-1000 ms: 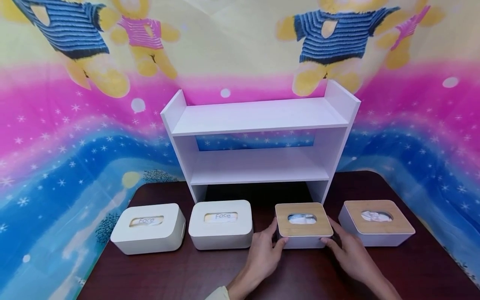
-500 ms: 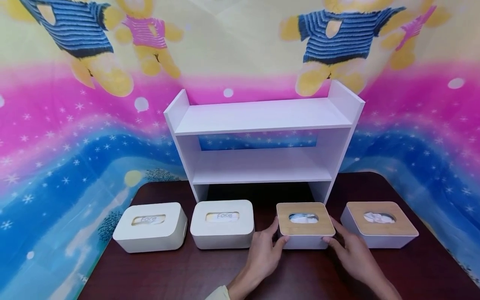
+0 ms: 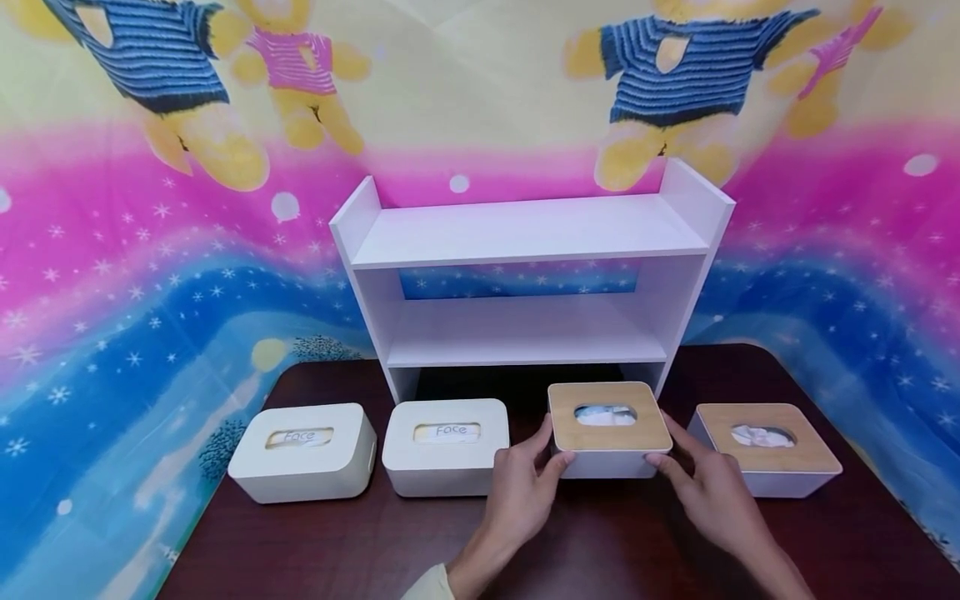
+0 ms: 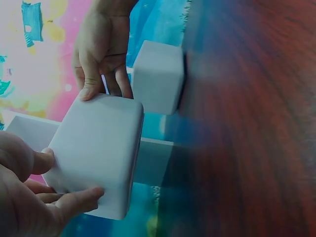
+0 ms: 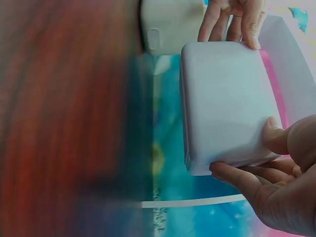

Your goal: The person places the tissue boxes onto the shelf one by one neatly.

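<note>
A white tissue box with a wooden lid is held just above the dark table, in front of the white shelf unit. My left hand grips its left side and my right hand grips its right side, thumbs on the near face. In the left wrist view the box's white underside shows between my left hand and my right hand. The right wrist view has the same box held by my right hand, with left fingers at its far end.
Two white boxes marked "Face" stand left of the hands. A second wooden-lid box sits to the right. The shelf unit has two bare boards. The brown table ends at a colourful cloth backdrop.
Both hands have lifted the wooden-lid box off the table and brought it a little toward the shelf. The other boxes have not moved.
</note>
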